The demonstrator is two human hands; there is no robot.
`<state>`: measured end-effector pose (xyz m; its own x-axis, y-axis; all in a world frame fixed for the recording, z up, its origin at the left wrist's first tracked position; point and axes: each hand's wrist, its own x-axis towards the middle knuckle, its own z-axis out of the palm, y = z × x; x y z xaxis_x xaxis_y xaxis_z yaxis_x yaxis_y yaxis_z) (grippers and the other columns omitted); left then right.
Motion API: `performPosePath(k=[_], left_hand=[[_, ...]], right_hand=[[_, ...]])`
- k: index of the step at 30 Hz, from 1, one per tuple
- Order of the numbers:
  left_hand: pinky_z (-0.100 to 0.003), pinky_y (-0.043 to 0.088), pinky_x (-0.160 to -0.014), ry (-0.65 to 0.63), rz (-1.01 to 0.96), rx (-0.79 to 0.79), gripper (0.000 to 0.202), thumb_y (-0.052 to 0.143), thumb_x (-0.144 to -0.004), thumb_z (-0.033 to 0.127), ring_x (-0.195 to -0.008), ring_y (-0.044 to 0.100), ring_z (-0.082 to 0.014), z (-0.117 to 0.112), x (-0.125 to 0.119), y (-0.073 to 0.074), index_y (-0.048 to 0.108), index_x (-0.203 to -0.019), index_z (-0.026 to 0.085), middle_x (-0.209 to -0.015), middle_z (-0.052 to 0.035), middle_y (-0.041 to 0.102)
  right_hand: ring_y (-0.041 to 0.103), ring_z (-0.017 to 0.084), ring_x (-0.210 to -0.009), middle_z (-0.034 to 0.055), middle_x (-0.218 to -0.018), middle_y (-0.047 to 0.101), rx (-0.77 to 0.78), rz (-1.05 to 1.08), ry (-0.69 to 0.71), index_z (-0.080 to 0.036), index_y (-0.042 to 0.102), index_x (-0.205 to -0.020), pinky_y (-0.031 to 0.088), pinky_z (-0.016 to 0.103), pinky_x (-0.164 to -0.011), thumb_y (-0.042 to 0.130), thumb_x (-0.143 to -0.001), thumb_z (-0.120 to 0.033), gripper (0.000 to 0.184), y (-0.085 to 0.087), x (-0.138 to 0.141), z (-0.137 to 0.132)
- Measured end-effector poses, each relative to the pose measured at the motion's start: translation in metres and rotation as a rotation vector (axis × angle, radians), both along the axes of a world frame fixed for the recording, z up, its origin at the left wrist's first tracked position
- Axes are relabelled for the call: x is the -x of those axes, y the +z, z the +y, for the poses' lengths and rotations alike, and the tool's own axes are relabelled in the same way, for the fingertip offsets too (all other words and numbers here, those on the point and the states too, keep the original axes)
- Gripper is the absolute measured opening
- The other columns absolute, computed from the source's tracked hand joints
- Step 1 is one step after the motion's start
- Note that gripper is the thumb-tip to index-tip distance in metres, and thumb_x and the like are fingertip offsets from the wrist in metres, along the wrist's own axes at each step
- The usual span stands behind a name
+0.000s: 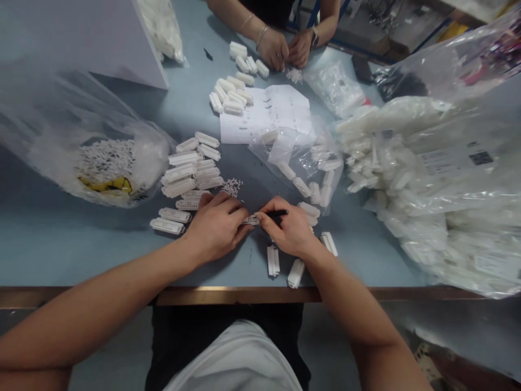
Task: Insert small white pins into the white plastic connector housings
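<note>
A white connector housing [251, 219], with rows of small holes, is gripped between the thumb and fingers of my left hand [215, 224]. My right hand [290, 225] is closed around a slim black tool [278, 213], and its fingertips meet the right end of the housing. The tool's working tip is hidden by my fingers, so its exact kind does not show. Just beyond my left hand lies a small heap of tiny white pieces [233, 187]. Stacked white housings [185, 172] sit to the left of it. Near my right wrist are more white housings [273, 260].
A clear bag of tiny white pieces [108, 160] stands at left. Large bags of white parts [427, 163] fill the right. An open bag with housings [301, 163] and a paper sheet [285, 108] lie ahead. Across the table, another person's hands [285, 51] work near more housings [234, 95].
</note>
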<state>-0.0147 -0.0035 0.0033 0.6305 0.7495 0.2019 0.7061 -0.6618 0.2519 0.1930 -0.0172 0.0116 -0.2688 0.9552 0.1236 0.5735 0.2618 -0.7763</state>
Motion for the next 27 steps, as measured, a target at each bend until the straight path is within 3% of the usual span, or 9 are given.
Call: performPosePath(k=[12,18,27], left_hand=[[-0.049,0.044,-0.083,-0.002,0.015,-0.01,0.017,0.066,-0.094,0.035,-0.102,0.061,-0.0323,0.0001,0.0,-0.0009,0.07,-0.091,0.019,-0.096,-0.0085,0.073],[-0.05,0.044,-0.085,0.002,-0.003,0.002,0.016,0.065,-0.094,0.035,-0.106,0.061,-0.0329,0.0,0.0005,-0.0019,0.072,-0.096,0.021,-0.1,-0.0085,0.073],[-0.05,0.044,-0.086,0.003,0.004,0.005,0.017,0.064,-0.094,0.035,-0.106,0.061,-0.0328,-0.0003,0.0005,-0.0018,0.072,-0.097,0.02,-0.1,-0.0086,0.073]], right_hand=[[0.064,0.016,-0.072,0.0016,-0.078,0.068,-0.031,-0.04,0.045,-0.022,0.06,-0.086,0.047,0.028,-0.067,0.057,-0.095,-0.033,0.015,-0.001,0.0023,0.0011],[0.06,0.013,-0.062,-0.0011,-0.071,0.066,0.021,0.057,-0.105,-0.023,0.061,-0.081,0.046,0.027,-0.062,0.062,-0.093,-0.039,0.02,0.0021,-0.0007,-0.0016],[0.059,0.012,-0.062,-0.0013,-0.071,0.067,-0.009,0.019,-0.064,-0.023,0.061,-0.081,0.046,0.026,-0.062,0.061,-0.093,-0.036,0.018,0.0,-0.0007,-0.0015]])
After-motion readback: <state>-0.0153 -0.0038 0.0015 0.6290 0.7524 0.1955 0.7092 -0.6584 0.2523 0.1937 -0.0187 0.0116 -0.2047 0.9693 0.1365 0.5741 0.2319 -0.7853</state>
